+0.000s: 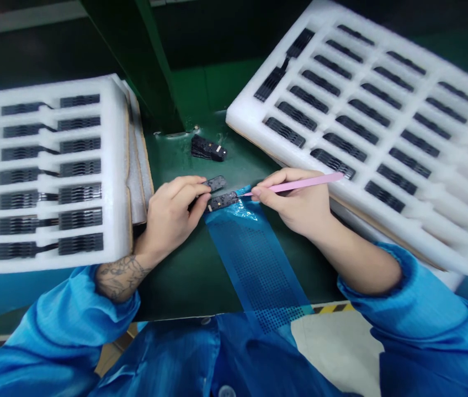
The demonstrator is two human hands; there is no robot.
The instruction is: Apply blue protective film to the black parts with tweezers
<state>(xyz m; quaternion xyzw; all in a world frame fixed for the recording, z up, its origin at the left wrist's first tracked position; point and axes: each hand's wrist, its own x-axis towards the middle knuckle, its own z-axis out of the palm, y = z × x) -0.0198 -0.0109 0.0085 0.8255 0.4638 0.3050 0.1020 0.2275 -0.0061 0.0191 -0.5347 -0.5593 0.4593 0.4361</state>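
My left hand (176,212) pinches a small black electronic part (223,202) by its left end, between thumb and fingers. A second black part (216,183) lies just above it, against my fingertips; whether I grip it too I cannot tell. My right hand (296,201) is closed around pink tweezers (300,183), their tips at the right end of the lower part. Beneath the parts, a blue film sheet (254,259) with rows of small dark dots runs down toward my body. A small stack of black parts (208,148) lies farther back.
On the left, a white foam tray (112,165) atop other trays holds rows of black parts. Another white foam tray (254,124), tilted, holds more on the right. A green post (151,71) rises behind the green table (176,292). Yellow-black tape (333,308) marks the front edge.
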